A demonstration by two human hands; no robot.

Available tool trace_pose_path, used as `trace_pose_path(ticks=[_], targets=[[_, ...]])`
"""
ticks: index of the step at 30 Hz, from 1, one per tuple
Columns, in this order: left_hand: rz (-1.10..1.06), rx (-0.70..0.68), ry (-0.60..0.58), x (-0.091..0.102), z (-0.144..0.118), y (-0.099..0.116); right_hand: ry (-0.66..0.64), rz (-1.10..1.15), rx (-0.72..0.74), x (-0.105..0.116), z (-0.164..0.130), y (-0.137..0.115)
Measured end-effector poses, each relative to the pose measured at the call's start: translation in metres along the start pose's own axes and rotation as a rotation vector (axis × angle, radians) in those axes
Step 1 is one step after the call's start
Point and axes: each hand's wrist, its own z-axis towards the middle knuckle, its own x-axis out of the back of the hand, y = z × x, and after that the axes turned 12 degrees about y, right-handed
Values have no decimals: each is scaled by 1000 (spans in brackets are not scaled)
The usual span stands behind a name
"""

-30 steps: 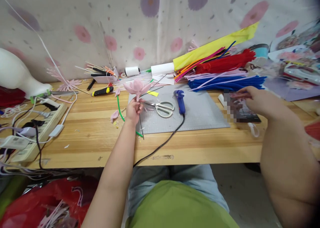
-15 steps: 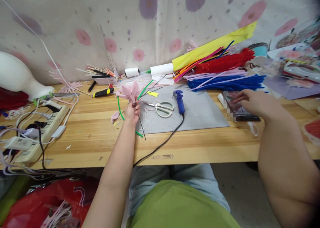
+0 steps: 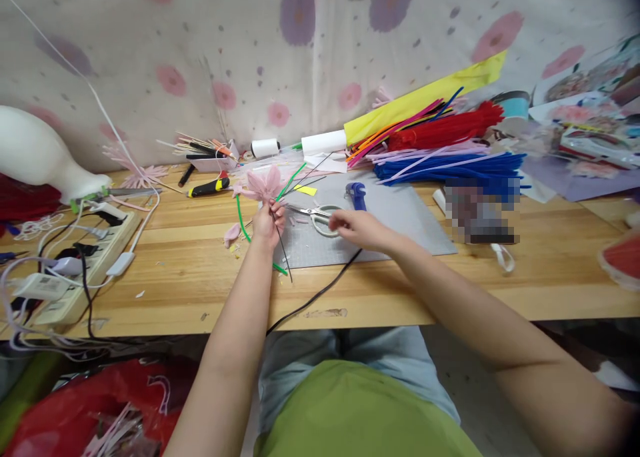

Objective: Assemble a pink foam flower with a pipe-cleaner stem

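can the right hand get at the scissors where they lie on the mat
Probably yes. The right hand is already at the handle loops of the scissors, which lie flat on the grey mat with nothing over them.

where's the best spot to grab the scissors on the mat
Judging by their pose, take the scissors by the pale handle loops, which point right toward the right hand already at them. The blades point left toward the left hand holding the pink flower, so come from the right.

Left hand (image 3: 269, 221) gripping pink flower (image 3: 263, 183), right hand (image 3: 356, 228) on scissors (image 3: 320, 217)
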Motion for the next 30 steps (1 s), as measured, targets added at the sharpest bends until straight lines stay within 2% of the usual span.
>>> trace_pose_path(ticks=[3,5,9,11,17,20,24,26,30], targets=[[36,16,-42,-6,2,-2,93,123,-24,-39,31,-17],[95,24,-68,-12,2,-3,117,377,-146,-56,50,-25],[260,17,-113,-20,-1,-8,56,1040,-462,-70,74,-39],[319,-3,-137,-22,-4,-12,78,1225,-579,-70,78,-44],[312,-60,-142,-24,-8,-23,101,1338,-797,-65,83,-51],[331,32,-103,-25,-10,-19,111,1392,-831,-62,84,-49],[348,203,-154,-26,-15,-11,131,1397,-785,-56,83,-42],[346,196,-180,-26,-17,-9,97,1371,-731,-52,82,-39],[356,77,-160,-26,-16,-12,59,1335,-656,-44,80,-38]])
